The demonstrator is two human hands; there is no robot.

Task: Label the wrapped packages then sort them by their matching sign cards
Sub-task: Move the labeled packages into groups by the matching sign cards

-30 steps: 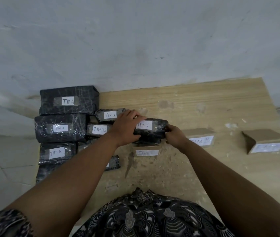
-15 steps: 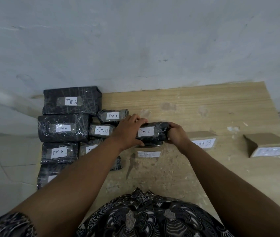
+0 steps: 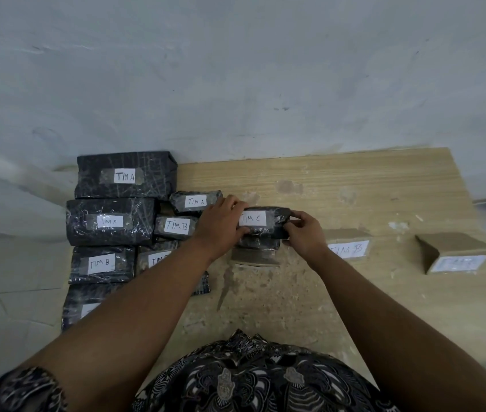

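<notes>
One package marked TIM C: we grip its two ends, left hand and right hand, above a second dark package just beyond the centre sign card. Labelled pile, left: unsorted. TIM B card, right: unserved. We judge sorting barely begun.

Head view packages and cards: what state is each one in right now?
TIM C package: labelled, held over another wrapped package.
left hand: grips its left end.
right hand: pinches its right end.
TIM B sign card: standing, untouched.
far-right sign card: standing, writing blurred.
left pile: labels TIM A and TIM B mixed together.
</notes>
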